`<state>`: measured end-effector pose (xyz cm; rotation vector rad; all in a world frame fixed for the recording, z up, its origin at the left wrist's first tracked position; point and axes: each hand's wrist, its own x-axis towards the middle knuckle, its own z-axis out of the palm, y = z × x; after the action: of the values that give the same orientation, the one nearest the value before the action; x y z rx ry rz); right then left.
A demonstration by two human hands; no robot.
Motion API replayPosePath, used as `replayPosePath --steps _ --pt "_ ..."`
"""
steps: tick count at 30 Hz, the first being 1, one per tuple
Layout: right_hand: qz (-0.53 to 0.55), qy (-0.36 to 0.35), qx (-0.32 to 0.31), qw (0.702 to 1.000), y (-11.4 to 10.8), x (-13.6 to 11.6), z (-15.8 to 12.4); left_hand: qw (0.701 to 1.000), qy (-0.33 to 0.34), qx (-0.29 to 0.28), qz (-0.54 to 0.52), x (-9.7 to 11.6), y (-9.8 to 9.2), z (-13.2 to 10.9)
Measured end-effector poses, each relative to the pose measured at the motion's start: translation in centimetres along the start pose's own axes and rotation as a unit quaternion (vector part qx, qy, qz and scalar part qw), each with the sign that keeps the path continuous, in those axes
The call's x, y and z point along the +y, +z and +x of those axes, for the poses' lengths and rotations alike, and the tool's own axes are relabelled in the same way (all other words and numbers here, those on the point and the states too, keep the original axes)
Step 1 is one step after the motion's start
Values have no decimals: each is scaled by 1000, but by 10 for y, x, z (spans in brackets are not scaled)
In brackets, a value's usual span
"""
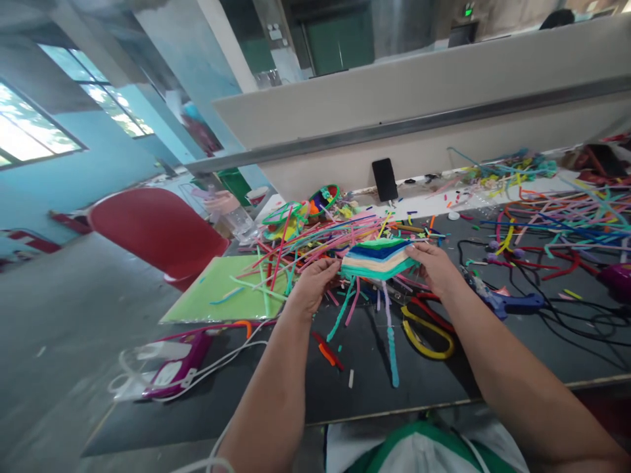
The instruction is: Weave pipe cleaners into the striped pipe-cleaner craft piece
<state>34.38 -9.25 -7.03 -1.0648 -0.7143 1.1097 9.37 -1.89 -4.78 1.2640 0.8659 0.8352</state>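
Observation:
A striped pipe-cleaner panel [379,261] in green, blue, cream and teal is held up over the table, slightly bent along its middle. My left hand [315,282] pinches its left end between thumb and fingers. At the right end, my right hand [434,264] grips its edge the same way. Below the panel lie a twisted lilac and teal pipe cleaner [392,355] and a teal one [341,314]. Scissors with yellow handles [428,338] rest beneath my right wrist. Behind the panel spreads a heap of loose pipe cleaners [320,243], mostly pink.
A blue glue gun [517,303] with black cables lies on the right. Further left are a light green sheet [197,295], a purple power bank-like box [180,368] with white cables, and a red chair [152,230]. A black phone [384,179] leans against the white partition [315,164].

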Motion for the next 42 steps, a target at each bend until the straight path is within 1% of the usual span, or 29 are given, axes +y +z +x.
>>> replayPosePath --steps 4,8,12,15,17,19,23,26,29,31,35,37,40,42 --pt "-7 -1 4 1000 -1 1 1 999 -24 -12 40 -5 -3 2" --pt "-17 -7 1 1000 -3 4 2 998 -19 -18 61 -9 -4 2" --pt "-18 -20 -4 1000 -2 6 2 997 -22 21 76 -14 0 4" --pt "-28 -37 -6 999 -1 6 2 994 -3 57 93 -19 3 5" --pt "-26 -40 -8 999 -1 6 2 993 15 63 96 -20 4 6" --pt "-16 -31 -5 999 -2 4 2 995 21 50 84 -19 4 5" --pt "6 -2 0 1000 -2 1 1 999 7 10 44 -13 3 4" --pt "29 12 -18 999 -1 -1 1 999 8 -4 40 -8 2 3" --pt "61 33 -28 997 -1 -1 2 999 1 5 33 -6 0 3" --pt "74 52 -22 996 -1 0 3 1000 -4 20 15 -5 -1 3" --pt "68 94 -14 993 -2 1 6 998 -5 56 -12 -3 -2 3" --pt "66 102 -19 992 -3 2 6 998 -5 65 -25 -2 -2 3" --pt "56 104 -28 993 -3 3 6 997 -4 63 -49 -2 -2 2" --pt "49 106 -23 993 -3 3 6 996 -3 64 -65 -2 -3 3"
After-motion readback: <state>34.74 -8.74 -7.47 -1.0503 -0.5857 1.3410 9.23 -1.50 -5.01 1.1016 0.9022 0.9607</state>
